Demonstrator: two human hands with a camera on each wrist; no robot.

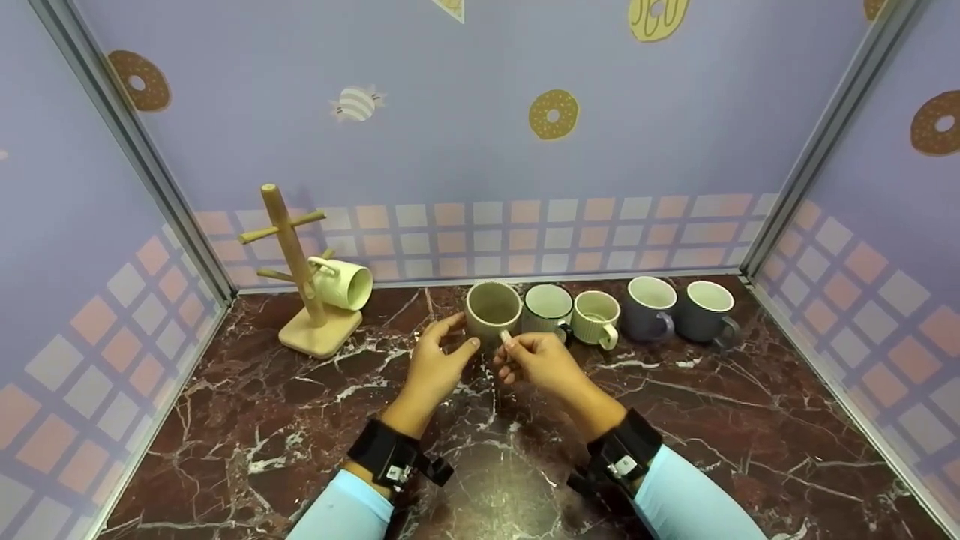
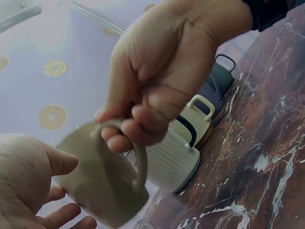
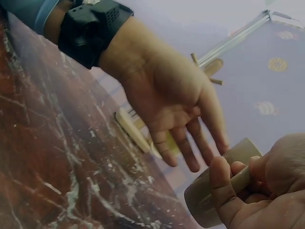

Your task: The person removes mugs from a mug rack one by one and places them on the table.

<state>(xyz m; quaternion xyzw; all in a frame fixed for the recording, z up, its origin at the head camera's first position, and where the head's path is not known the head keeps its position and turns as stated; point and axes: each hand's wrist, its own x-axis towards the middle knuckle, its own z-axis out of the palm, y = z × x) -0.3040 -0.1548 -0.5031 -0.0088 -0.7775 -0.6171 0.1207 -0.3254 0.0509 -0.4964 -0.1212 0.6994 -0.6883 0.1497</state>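
Note:
A taupe mug [image 1: 493, 306] is held up off the marble-patterned table, slightly tilted in the left wrist view. My right hand [image 1: 546, 365] pinches its handle [image 2: 141, 164] between thumb and fingers. At the mug's left side is my left hand [image 1: 437, 361], its thumb and fingers spread and fairly straight, the fingertips right by the wall of the mug. In the right wrist view the left palm [image 3: 167, 90] faces the mug, and nothing is gripped in it.
A wooden mug tree [image 1: 289, 251] stands at the left, a cream mug [image 1: 337, 285] hanging on a lower peg. To the right, a white dark-rimmed mug [image 1: 546, 304], a ribbed cream mug [image 1: 595, 319], a purple-grey mug [image 1: 649, 315] and a dark grey mug [image 1: 701, 319] line the back wall.

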